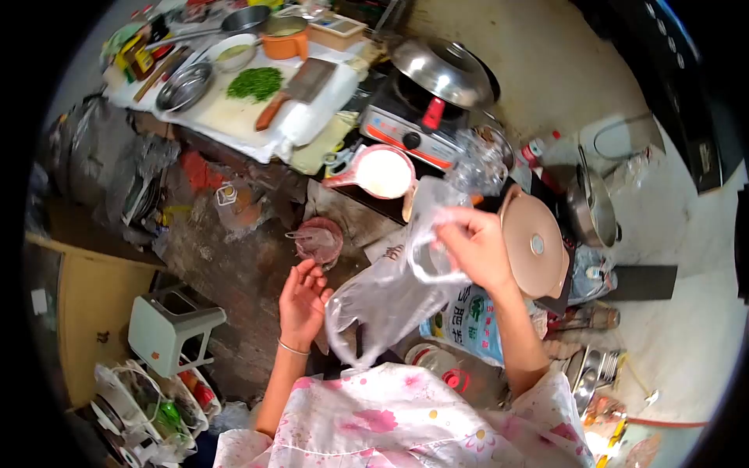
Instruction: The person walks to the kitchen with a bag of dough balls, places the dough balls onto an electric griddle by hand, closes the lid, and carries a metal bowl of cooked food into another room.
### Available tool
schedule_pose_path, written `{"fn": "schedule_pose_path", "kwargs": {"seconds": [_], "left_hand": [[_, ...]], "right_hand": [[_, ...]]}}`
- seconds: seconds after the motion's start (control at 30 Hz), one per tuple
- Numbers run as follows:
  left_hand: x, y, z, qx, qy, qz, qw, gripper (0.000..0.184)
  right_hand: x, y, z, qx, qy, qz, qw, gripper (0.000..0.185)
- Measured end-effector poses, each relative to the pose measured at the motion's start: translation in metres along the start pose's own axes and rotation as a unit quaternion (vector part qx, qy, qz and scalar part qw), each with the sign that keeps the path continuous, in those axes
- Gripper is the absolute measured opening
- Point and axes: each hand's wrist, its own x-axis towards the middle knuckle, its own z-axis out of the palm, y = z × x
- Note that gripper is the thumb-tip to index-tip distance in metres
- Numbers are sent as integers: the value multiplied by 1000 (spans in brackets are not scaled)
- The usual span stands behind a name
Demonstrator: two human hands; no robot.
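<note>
A clear plastic bag (pixel 382 300) hangs from my right hand (pixel 474 246), whose fingers are closed on its upper end and handle loop. The bag's lower part droops to the left, beside my left hand (pixel 304 300). That hand is raised with its fingers apart and slightly curled, and nothing shows in it. Just beyond it on the floor stands a small pink basket (pixel 320 242) with clear plastic in it. A pink pan (pixel 384 171) with white contents is on the counter edge above the bag.
A gas stove (pixel 409 129) carries a lidded steel wok (pixel 441 70). Right of my right hand is a beige lidded pot (pixel 534 242). At the upper left, a cleaver (pixel 300 87) lies beside chopped greens (pixel 255 83). A grey-white stool (pixel 168 331) stands at the left.
</note>
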Motion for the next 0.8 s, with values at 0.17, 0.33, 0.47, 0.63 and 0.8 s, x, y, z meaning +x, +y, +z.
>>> {"fn": "schedule_pose_path", "kwargs": {"seconds": [0.17,0.33,0.47,0.63,0.8], "left_hand": [[-24,18,-34,41,78,-62,994,46],[-27,49,-33,-17,28,-98,995,58],[-34,75,-28,80,-24,19,996,50],[-37,108,-50,349,-8,135,927,41],[-39,137,-70,498,40,135,856,34]], "right_hand": [[1,-40,75,-22,3,15,1000,11],[1,-59,149,-45,-14,-10,999,12],[4,-70,198,-73,-18,-43,996,15],[12,-78,249,-114,-65,-91,987,20],[29,-82,279,-161,-110,-105,975,26]]}}
